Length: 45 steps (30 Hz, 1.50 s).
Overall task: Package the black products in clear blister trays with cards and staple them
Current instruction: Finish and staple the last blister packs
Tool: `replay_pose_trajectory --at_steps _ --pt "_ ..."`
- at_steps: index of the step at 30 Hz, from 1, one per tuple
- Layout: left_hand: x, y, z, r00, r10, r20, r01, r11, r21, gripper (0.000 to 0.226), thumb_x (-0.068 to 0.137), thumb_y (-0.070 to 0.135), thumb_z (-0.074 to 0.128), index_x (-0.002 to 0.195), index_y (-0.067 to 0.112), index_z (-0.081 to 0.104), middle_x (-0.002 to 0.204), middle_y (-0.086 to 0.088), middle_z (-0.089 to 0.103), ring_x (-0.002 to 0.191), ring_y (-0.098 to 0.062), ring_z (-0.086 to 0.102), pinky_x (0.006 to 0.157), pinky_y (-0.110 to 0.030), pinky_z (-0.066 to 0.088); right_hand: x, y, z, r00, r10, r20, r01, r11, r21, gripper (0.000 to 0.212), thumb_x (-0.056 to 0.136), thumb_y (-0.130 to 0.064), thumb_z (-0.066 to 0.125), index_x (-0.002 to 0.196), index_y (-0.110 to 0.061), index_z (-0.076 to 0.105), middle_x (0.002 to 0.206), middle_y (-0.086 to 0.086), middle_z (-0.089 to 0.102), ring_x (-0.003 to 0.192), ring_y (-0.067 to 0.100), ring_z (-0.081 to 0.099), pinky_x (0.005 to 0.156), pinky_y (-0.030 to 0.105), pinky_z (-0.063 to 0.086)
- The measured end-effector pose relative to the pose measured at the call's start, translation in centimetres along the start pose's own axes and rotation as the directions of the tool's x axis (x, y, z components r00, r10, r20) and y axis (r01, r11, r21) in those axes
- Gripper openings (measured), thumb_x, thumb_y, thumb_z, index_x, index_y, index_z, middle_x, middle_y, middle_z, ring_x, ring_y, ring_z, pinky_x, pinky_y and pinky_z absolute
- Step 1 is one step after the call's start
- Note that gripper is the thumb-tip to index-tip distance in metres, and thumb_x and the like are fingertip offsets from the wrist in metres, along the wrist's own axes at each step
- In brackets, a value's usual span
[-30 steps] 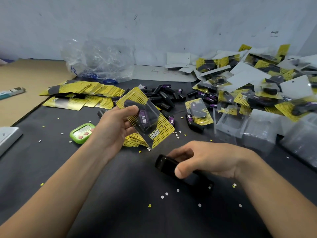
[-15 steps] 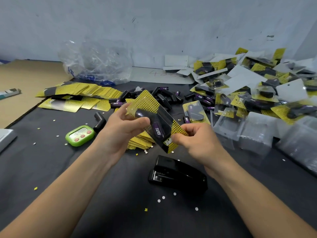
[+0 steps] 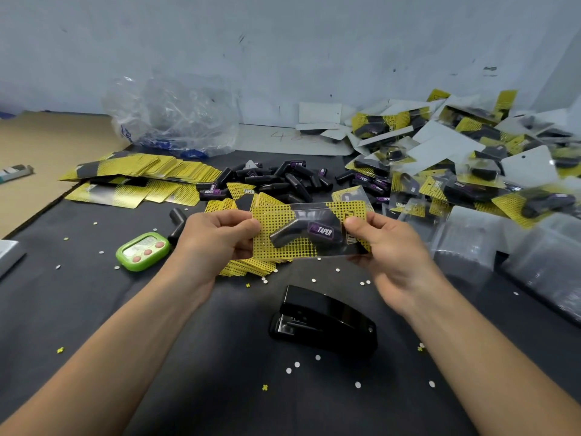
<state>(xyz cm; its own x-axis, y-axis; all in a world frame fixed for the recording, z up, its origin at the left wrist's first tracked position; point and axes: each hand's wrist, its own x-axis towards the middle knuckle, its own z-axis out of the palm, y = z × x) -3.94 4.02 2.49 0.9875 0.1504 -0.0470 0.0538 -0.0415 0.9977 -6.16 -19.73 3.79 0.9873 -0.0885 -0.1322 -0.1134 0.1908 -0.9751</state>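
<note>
Both hands hold one blister pack (image 3: pixel 309 234) level above the table: a yellow dotted card under a clear tray with a bent black product labelled TAPER inside. My left hand (image 3: pixel 217 237) pinches its left end, and my right hand (image 3: pixel 386 243) pinches its right end. A black stapler (image 3: pixel 323 322) lies on the dark mat just below the pack, with neither hand on it. Loose black products (image 3: pixel 283 180) are heaped behind the pack. Yellow cards (image 3: pixel 141 171) are fanned out at the back left, and more lie under the pack.
Finished packs (image 3: pixel 471 152) are piled at the back right. Empty clear trays (image 3: pixel 503 247) stack at the right. A green timer (image 3: pixel 143 251) sits left of my left hand. A crumpled plastic bag (image 3: pixel 176 118) leans on the wall. Paper punch dots litter the mat.
My right hand left the stapler and took the pack's right end. Both hands turned the pack from tilted to level.
</note>
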Motion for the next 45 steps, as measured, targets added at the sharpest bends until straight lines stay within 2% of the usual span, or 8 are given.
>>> replay_pose_trajectory --at_steps 6,12,17,22,27,31,39,45 --pt "-0.3 0.0 0.2 0.996 0.078 -0.034 -0.078 0.997 -0.009 0.012 0.093 0.009 0.073 0.093 0.019 0.079 0.080 0.000 0.079 0.067 -0.010 0.072 0.062 -0.020 0.058 -0.3 -1.6 -1.1 0.976 0.097 0.196 -0.045 0.965 -0.258 0.017 0.091 0.010 0.063 0.091 -0.005 0.072 0.083 0.008 0.077 0.071 0.017 0.073 0.055 0.025 0.057" --pt "-0.5 0.0 0.6 0.995 0.087 -0.038 -0.086 0.996 0.029 0.015 0.092 0.013 0.077 0.100 0.025 0.079 0.088 0.001 0.079 0.083 -0.013 0.074 0.073 -0.028 0.060 1.8 -2.9 -4.4 0.974 -0.005 -0.226 0.135 0.817 0.561 0.027 0.092 -0.014 0.071 0.117 -0.004 0.064 0.111 0.009 0.076 0.095 0.019 0.076 0.074 0.028 0.063" --pt "-0.4 -0.8 0.7 0.941 0.339 0.002 -0.283 0.782 0.556 0.014 0.090 0.022 0.075 0.092 0.036 0.078 0.091 0.025 0.075 0.089 0.005 0.068 0.078 -0.017 0.049 2.3 -0.9 -4.3 0.982 0.031 -0.186 0.007 0.980 0.201 0.022 0.090 0.004 0.068 0.110 -0.005 0.069 0.112 0.015 0.075 0.099 0.023 0.075 0.073 0.027 0.063" --pt "0.3 -2.6 1.6 0.860 0.400 0.317 -0.473 0.393 0.788 0.044 0.091 0.034 0.075 0.134 0.035 0.065 0.154 0.015 0.049 0.149 -0.008 0.032 0.122 -0.032 0.022 2.9 -0.1 -3.6 0.962 -0.152 -0.226 0.086 0.958 -0.275 0.025 0.087 0.001 0.069 0.100 -0.020 0.075 0.109 0.001 0.076 0.095 0.009 0.071 0.075 0.021 0.055" --pt "1.6 -3.9 1.9 0.861 0.286 0.419 -0.484 0.211 0.849 0.054 0.100 0.049 0.057 0.152 0.039 0.045 0.166 0.012 0.032 0.157 -0.008 0.017 0.129 -0.034 0.000 3.1 0.5 -5.1 0.952 -0.298 0.065 0.070 0.004 -0.998 0.067 0.087 -0.028 0.072 0.149 -0.030 0.046 0.147 0.002 0.050 0.134 0.016 0.048 0.109 0.037 0.041" --pt "1.9 -3.9 1.9 0.865 0.297 0.405 -0.472 0.204 0.858 0.044 0.102 0.048 0.056 0.145 0.040 0.054 0.161 0.016 0.040 0.154 -0.006 0.025 0.130 -0.038 0.005 2.4 0.4 -5.2 0.987 -0.154 0.056 0.018 -0.236 -0.971 0.052 0.091 -0.018 0.061 0.142 -0.021 0.049 0.131 0.008 0.063 0.114 0.031 0.058 0.096 0.038 0.040" --pt "1.6 -3.8 1.8 0.873 0.289 0.393 -0.461 0.222 0.859 0.044 0.102 0.049 0.055 0.145 0.040 0.054 0.162 0.016 0.038 0.154 -0.004 0.023 0.130 -0.037 0.004 1.7 -0.7 -5.2 0.991 -0.089 0.097 0.095 -0.030 -0.995 0.063 0.079 0.005 0.060 0.131 -0.029 0.064 0.122 0.010 0.068 0.093 0.029 0.062 0.070 0.034 0.050" --pt "1.5 -3.6 2.0 0.879 0.280 0.386 -0.453 0.236 0.860 0.045 0.103 0.047 0.055 0.146 0.039 0.053 0.163 0.016 0.037 0.155 -0.004 0.021 0.130 -0.038 0.003 1.9 -1.4 -5.2 0.940 -0.342 0.001 0.066 0.176 -0.982 0.050 0.081 0.009 0.061 0.113 -0.026 0.076 0.105 0.005 0.076 0.100 0.027 0.069 0.089 0.041 0.060"
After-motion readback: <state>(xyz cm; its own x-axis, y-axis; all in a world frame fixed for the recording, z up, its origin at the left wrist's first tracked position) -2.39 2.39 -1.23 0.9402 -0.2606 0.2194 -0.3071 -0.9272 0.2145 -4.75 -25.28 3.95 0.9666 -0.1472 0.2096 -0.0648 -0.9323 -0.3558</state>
